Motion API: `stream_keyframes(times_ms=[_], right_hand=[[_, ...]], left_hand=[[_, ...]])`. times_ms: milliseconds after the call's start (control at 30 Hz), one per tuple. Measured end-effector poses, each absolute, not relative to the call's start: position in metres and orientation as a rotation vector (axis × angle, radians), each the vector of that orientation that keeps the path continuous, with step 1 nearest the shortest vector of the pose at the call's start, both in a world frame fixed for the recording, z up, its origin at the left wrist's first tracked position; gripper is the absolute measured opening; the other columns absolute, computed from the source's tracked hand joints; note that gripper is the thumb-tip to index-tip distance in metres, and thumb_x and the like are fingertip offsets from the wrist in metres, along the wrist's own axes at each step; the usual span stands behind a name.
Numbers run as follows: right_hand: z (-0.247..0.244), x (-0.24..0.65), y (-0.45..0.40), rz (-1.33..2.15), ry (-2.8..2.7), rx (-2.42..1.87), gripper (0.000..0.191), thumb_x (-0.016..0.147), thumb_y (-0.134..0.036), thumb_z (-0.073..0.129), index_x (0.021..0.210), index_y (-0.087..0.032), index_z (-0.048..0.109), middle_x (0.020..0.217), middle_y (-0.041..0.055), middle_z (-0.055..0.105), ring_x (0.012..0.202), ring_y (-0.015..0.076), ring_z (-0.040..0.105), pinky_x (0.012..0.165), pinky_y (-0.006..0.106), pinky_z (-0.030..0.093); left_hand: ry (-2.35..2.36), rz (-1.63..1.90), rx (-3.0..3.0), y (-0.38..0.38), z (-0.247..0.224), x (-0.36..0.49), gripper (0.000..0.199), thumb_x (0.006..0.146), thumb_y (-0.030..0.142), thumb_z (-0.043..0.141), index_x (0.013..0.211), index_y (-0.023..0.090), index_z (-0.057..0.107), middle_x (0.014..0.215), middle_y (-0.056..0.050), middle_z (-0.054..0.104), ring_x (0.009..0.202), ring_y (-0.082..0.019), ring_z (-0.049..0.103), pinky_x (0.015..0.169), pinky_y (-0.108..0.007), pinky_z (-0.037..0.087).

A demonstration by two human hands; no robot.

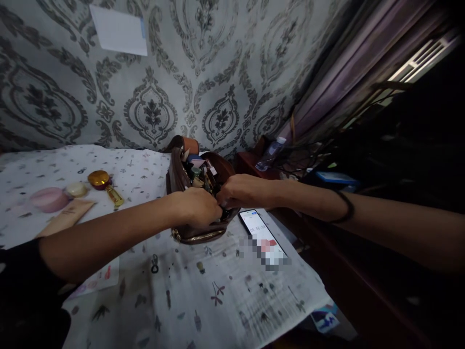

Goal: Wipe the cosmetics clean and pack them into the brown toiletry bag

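Observation:
A brown bag (pixel 177 177) with a gold zipper lies open on the patterned white cloth, filled with several small items. My left hand (pixel 199 207) is at the bag's front opening, its fingers curled and their tips hidden inside. At the right side of the opening, my right hand (pixel 236 190) has its fingers bent down into the bag, close to the left one. What either hand grips is too dark and hidden to make out. Among the contents, a dark blue item (pixel 196 159) and a small pinkish item (pixel 211 168) show behind the hands.
A phone (pixel 262 237) lies right of the bag. On the left are a pink round container (pixel 49 199), a cream jar (pixel 76 189), an amber round item (pixel 99 179), a gold bottle (pixel 115 196) and a beige tube (pixel 69 216). A clear bottle (pixel 271 154) stands behind right.

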State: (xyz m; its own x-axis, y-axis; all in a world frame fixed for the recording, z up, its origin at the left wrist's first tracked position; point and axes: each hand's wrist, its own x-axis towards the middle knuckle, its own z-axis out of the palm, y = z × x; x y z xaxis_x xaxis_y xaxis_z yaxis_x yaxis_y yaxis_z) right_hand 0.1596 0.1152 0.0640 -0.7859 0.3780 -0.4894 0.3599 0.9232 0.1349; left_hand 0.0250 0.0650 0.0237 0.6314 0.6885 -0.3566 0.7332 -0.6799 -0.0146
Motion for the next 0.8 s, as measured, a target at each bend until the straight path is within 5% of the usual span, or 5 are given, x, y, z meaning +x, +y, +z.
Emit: stream_keyframes(times_ms=[500, 800], right_hand=[[0.065, 0.182, 0.105, 0.073, 2.730, 0.569, 0.037, 0.088, -0.013, 0.061, 0.124, -0.015, 0.064, 0.101, 0.0130, 0.075, 0.090, 0.0219, 0.070, 0.067, 0.026, 0.041], [0.058, 0.199, 0.106, -0.008, 2.789, 0.627, 0.033, 0.090, -0.016, 0.063, 0.123, -0.013, 0.061, 0.102, 0.0137, 0.073, 0.094, 0.0231, 0.069, 0.071, 0.027, 0.042]], left_hand=[[1.151, -0.555, 2.701, 0.067, 0.033, 0.020, 0.039, 0.080, 0.007, 0.054, 0.111, 0.022, 0.071, 0.112, -0.010, 0.073, 0.094, -0.025, 0.069, 0.069, -0.029, 0.053], [1.079, -0.540, 2.671, 0.075, 0.042, 0.021, 0.047, 0.075, 0.000, 0.054, 0.115, 0.019, 0.070, 0.111, -0.009, 0.075, 0.101, -0.023, 0.068, 0.081, -0.028, 0.051]])
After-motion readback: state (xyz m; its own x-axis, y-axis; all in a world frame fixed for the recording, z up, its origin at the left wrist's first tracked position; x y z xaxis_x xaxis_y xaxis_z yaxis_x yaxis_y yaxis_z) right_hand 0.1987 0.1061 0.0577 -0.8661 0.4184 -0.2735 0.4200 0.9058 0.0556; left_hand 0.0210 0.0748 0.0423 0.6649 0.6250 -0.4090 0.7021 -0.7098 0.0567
